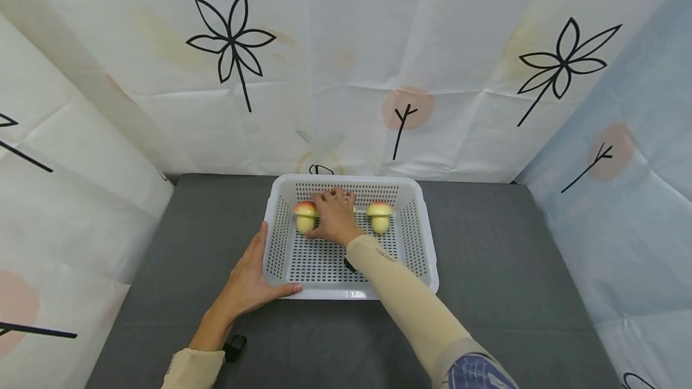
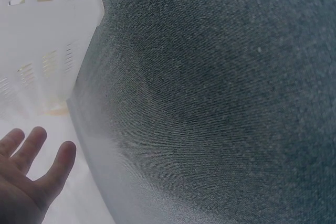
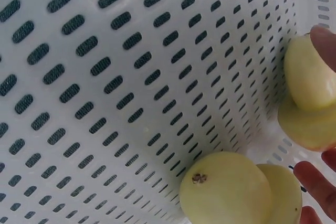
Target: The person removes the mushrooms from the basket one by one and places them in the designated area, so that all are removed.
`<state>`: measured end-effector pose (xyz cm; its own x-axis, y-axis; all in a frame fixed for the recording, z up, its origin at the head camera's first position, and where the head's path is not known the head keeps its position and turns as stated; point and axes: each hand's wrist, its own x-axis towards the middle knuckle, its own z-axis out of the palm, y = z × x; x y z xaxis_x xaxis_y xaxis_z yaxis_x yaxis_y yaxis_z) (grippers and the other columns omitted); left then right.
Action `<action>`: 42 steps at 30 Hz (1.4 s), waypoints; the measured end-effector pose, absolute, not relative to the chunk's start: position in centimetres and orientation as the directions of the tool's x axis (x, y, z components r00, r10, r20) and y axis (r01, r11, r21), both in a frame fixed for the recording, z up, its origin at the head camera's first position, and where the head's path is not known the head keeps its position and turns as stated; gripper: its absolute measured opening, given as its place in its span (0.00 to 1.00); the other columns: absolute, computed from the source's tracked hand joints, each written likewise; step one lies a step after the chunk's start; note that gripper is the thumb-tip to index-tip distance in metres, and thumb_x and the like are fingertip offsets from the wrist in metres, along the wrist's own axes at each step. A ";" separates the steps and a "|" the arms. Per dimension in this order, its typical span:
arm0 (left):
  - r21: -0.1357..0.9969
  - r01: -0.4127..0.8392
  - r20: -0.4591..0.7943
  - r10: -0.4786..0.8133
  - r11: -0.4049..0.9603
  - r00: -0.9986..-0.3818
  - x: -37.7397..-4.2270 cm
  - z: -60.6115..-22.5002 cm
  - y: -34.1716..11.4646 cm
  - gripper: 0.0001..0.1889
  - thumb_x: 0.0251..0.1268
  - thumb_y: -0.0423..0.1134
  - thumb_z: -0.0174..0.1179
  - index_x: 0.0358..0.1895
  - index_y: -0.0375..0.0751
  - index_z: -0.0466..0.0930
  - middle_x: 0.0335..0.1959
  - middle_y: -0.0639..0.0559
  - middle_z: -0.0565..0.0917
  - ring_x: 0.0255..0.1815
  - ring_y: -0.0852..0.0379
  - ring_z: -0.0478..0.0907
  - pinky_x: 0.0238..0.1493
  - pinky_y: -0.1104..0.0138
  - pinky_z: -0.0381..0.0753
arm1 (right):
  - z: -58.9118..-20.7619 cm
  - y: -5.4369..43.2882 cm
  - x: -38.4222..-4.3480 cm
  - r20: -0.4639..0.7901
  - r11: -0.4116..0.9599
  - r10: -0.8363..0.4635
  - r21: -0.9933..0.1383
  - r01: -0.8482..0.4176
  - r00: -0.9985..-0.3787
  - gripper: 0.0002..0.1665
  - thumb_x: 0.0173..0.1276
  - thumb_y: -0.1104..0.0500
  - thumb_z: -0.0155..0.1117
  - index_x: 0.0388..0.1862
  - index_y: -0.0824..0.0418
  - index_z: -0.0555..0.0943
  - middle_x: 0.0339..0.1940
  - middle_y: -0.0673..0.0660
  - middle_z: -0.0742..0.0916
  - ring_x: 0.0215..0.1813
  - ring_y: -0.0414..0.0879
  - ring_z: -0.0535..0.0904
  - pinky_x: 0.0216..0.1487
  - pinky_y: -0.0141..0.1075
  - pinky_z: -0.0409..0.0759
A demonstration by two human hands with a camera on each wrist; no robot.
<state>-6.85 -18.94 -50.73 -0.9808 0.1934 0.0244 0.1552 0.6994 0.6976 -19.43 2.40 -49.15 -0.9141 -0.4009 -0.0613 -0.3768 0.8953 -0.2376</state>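
A white plastic basket (image 1: pixel 324 290) with slotted walls holds mushroom-shaped pieces with pale yellow stems and yellow-red caps. The left mushroom (image 1: pixel 305 215) and right mushroom (image 1: pixel 380 216) stand apart; a middle mushroom (image 3: pixel 226 190) is mostly hidden under my right hand in the head view. My right hand (image 1: pixel 336 216) reaches into the basket, fingers spread, beside the left mushroom. In the right wrist view its thumb overlaps that mushroom's stem, with fingertips by its cap; whether they touch is unclear. My left hand (image 1: pixel 251 278) lies along the basket's front left corner, fingers and thumb extended.
The basket stands on a dark grey cloth-covered table (image 1: pixel 486 257). White curtains (image 1: pixel 335 65) printed with black flowers and peach circles hang behind and on both sides. A small black device (image 1: pixel 235 348) sits at my left wrist.
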 end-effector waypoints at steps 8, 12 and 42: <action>0.710 0.159 0.032 0.194 0.686 -0.980 -6.8 -50.6 -19.0 0.75 0.39 0.66 0.79 0.84 0.53 0.31 0.82 0.42 0.48 0.77 0.33 0.55 0.61 0.30 0.62 | -49.8 1.9 -19.4 -0.041 0.914 -0.376 -0.182 -0.363 -0.926 0.51 0.49 0.32 0.81 0.70 0.50 0.75 0.66 0.54 0.78 0.73 0.56 0.60 0.72 0.67 0.46; 0.707 0.158 0.029 0.196 0.689 -0.980 -6.8 -50.6 -19.0 0.74 0.41 0.66 0.78 0.84 0.52 0.30 0.82 0.41 0.48 0.76 0.32 0.55 0.61 0.29 0.62 | -49.7 1.7 -19.3 -0.047 0.921 -0.368 -0.159 -0.357 -0.929 0.51 0.49 0.32 0.80 0.70 0.49 0.74 0.65 0.54 0.79 0.73 0.56 0.60 0.71 0.65 0.46; 0.727 0.157 0.034 0.193 0.668 -0.981 -6.7 -50.7 -19.0 0.74 0.41 0.64 0.79 0.84 0.51 0.32 0.82 0.41 0.49 0.76 0.33 0.57 0.60 0.30 0.64 | -50.5 1.5 -19.2 -0.021 0.912 -0.369 -0.200 -0.358 -0.929 0.56 0.49 0.36 0.83 0.74 0.49 0.70 0.64 0.55 0.80 0.70 0.57 0.64 0.71 0.65 0.46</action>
<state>-6.66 -18.95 -50.70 -0.9805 0.1934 0.0340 0.1570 0.6684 0.7270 -19.16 1.52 -50.45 -0.9292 -0.3691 -0.0209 -0.3578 0.9121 -0.2003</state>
